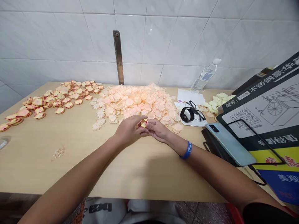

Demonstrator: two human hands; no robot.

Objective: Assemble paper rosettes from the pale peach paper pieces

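Red-edged disc (144, 123), partly hidden: ctr. of frame, betw. L hand (127, 129) & R hand (160, 130); fingers of both pinched closed on it. Pile of pale-pink serrated discs (140, 102): upper ctr., just beyond hands. Batch of red-edged discs (66, 100): upper L. Pale slivers (59, 152): lower L. Light-blue smartphone (230, 143): lower R. Plastic bottle (205, 76) w/ white cap: upper R.

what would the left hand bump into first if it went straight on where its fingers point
Apart from the small red-edged piece between the hands, the left hand would likely meet the right hand first; their fingers look about touching, though exact depth is unclear.
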